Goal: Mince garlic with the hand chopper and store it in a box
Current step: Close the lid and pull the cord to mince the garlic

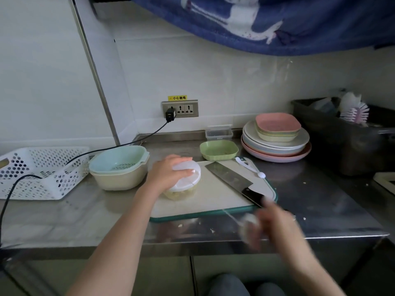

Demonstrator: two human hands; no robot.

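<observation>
Our right hand (275, 223) is blurred, so we cannot read its grip. Our left hand (168, 170) hides part of the chopper (183, 184) lid.

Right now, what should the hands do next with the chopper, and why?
Probably let the cord reel back, then pull again. The left hand presses the chopper's lid; the blurred right hand holds the cord out, and the garlic looks chunky.

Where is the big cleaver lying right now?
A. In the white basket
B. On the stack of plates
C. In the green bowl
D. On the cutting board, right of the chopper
D: the cleaver lies flat on the cutting board, right of the chopper.
</observation>
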